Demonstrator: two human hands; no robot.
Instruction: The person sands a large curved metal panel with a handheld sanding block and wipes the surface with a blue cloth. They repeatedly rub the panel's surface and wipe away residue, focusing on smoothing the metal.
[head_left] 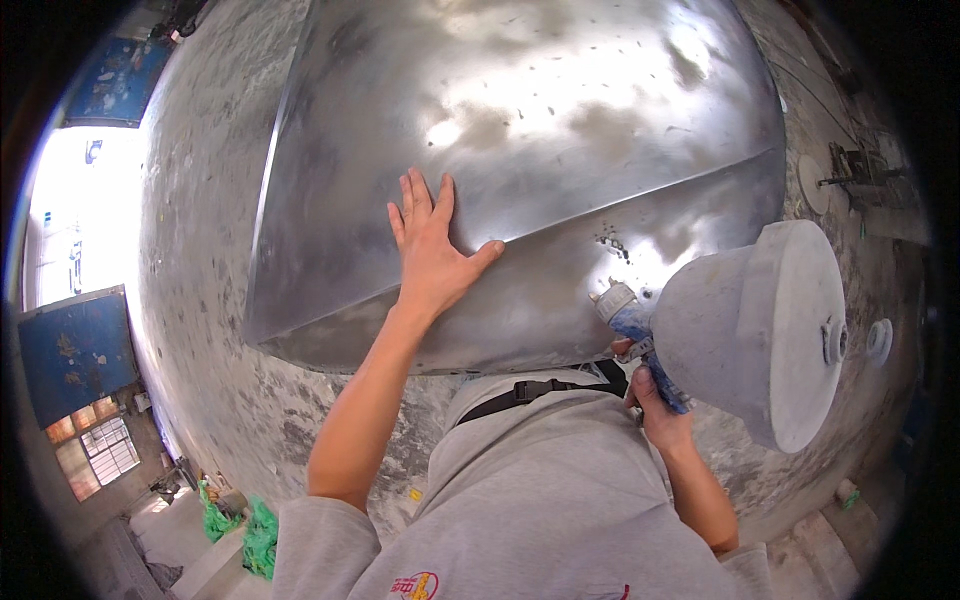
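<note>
A large grey, shiny panel with a raised crease [560,130] fills the space in front of me, mottled with dull and bright patches. My left hand [435,245] lies on its surface just above the crease, fingers spread and thumb out to the right. In my right hand [650,395], low at the right near my waist, is a spray gun [630,320] with a blue, worn body. A big grey cup with a wide lid [740,330] is fixed to the gun. The gun's nozzle points toward the panel's lower part, where small dark spots show.
Stained grey floor [200,240] surrounds the panel. At the left are blue doors [80,350] beside a bright opening, and green plastic bags [260,538] lie at the lower left. Metal equipment [865,175] stands at the far right.
</note>
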